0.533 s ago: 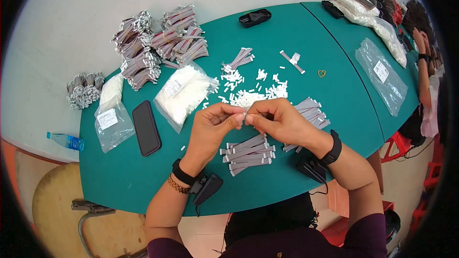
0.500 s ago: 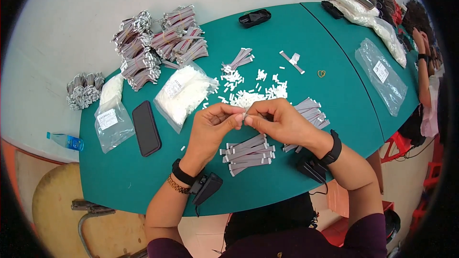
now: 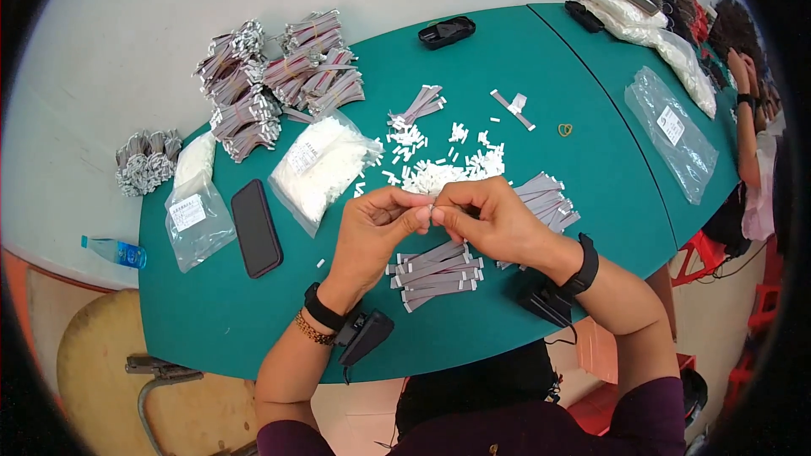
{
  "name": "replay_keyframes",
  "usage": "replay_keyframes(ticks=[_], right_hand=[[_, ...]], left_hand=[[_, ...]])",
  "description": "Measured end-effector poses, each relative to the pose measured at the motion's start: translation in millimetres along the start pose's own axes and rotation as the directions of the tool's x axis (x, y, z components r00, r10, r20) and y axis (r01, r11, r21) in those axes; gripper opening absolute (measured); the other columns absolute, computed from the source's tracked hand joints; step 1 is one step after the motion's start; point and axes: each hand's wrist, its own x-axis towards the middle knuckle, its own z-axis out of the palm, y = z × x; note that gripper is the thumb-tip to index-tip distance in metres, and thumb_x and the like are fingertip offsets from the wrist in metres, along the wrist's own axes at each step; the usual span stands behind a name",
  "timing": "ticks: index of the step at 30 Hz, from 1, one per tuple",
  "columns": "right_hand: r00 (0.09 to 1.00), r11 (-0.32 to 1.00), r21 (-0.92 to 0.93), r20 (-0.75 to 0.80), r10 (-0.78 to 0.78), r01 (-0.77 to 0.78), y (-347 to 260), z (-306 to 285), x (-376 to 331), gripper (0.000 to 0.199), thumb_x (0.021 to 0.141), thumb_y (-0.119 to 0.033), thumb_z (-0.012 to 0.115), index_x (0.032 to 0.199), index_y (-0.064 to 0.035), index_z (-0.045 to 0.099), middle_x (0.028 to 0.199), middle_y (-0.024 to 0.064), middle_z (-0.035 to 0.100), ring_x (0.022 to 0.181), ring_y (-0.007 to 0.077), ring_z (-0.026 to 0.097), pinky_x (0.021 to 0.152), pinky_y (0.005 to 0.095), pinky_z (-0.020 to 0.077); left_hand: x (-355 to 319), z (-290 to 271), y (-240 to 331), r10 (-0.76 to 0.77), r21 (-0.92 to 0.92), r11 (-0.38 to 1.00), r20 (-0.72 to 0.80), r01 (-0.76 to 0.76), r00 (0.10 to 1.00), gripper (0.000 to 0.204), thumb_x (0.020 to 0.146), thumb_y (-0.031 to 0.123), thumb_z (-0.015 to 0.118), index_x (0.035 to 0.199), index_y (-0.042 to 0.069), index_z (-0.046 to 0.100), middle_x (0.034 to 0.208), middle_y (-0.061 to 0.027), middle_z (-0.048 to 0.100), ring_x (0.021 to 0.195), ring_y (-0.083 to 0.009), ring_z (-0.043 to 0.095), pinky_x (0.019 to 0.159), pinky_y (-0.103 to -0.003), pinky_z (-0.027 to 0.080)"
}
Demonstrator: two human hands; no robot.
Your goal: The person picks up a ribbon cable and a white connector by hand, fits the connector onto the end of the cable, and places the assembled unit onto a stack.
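Observation:
My left hand point(image 3: 376, 224) and my right hand point(image 3: 486, 215) meet fingertip to fingertip over the table, both pinched closed. Between their thumbs and forefingers shows a tiny whitish piece, mostly hidden, whose kind I cannot make out. Just beyond the fingers lies a loose heap of small white plastic connector housings point(image 3: 431, 176). A stack of short grey flat ribbon cables with white ends point(image 3: 435, 274) is on the near side of my hands. More such grey cables point(image 3: 547, 201) lie beside my right hand, partly covered by it.
On the green table point(image 3: 338, 346) are a bag of white pieces point(image 3: 317, 165), a black phone point(image 3: 256, 228), bundled cables point(image 3: 245, 93), a black case point(image 3: 446, 32) and rubber bands point(image 3: 565, 129). A plastic bag point(image 3: 672, 135) lies right, near another person's arm point(image 3: 747, 127).
Both hands keep the same pinch, with only slight finger movement. The whole view has shifted a few pixels; nothing on the table has visibly moved.

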Motion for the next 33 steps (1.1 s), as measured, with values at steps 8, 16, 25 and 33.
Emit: replay_keyframes(ticks=[8, 16, 25, 33], right_hand=[[0.994, 0.993, 0.060, 0.058, 0.095, -0.098, -5.7, -8.7, 4.7, 0.021, 0.090, -0.015, 0.055, 0.077, 0.0001, 0.060, 0.061, -0.0010, 0.053, 0.054, 0.0038, 0.045, 0.048, 0.0209, 0.0336], [0.998, 0.998, 0.047, 0.037, 0.050, -0.052, 4.7, -13.0, 5.8, 0.024, 0.090, -0.016, 0.055, 0.074, 0.0017, 0.060, 0.062, -0.0003, 0.054, 0.054, 0.0037, 0.046, 0.048, 0.0202, 0.0343], [0.991, 0.993, -0.097, 0.103, 0.083, -0.073, -3.1, -13.5, 5.2, 0.025, 0.090, -0.016, 0.054, 0.073, 0.0012, 0.059, 0.059, -0.0017, 0.053, 0.053, 0.0037, 0.046, 0.047, 0.0197, 0.0345], [0.995, 0.998, -0.007, 0.078, 0.058, -0.058, 5.1, -17.6, 5.7, 0.025, 0.089, -0.018, 0.057, 0.074, 0.0014, 0.062, 0.059, -0.0008, 0.055, 0.055, 0.0038, 0.046, 0.048, 0.0204, 0.0352]], left_hand=[[7.4, -6.7, 2.7, -0.026, -0.015, 1.000, 0.044, 0.026, 0.999, 0.014, 0.085, 0.007, 0.061, 0.095, -0.001, 0.058, 0.083, -0.0056, 0.061, 0.074, -0.0108, 0.056, 0.070, -0.023, 0.045], [9.6, -7.5, 14.0, -0.123, -0.093, 0.988, -0.015, 0.121, 0.992, 0.015, 0.085, 0.011, 0.061, 0.095, 0.000, 0.061, 0.082, -0.0043, 0.062, 0.073, -0.0094, 0.056, 0.069, -0.023, 0.045], [10.1, -14.5, 2.0, 0.025, 0.096, 0.995, 0.002, -0.025, 1.000, 0.015, 0.084, 0.011, 0.063, 0.093, 0.000, 0.062, 0.079, -0.0045, 0.062, 0.070, -0.0092, 0.056, 0.065, -0.022, 0.045], [8.8, -12.1, 5.8, -0.004, 0.079, 0.997, 0.026, 0.002, 1.000, 0.014, 0.083, 0.011, 0.064, 0.091, -0.001, 0.062, 0.080, -0.0058, 0.063, 0.070, -0.0096, 0.056, 0.065, -0.022, 0.046]])
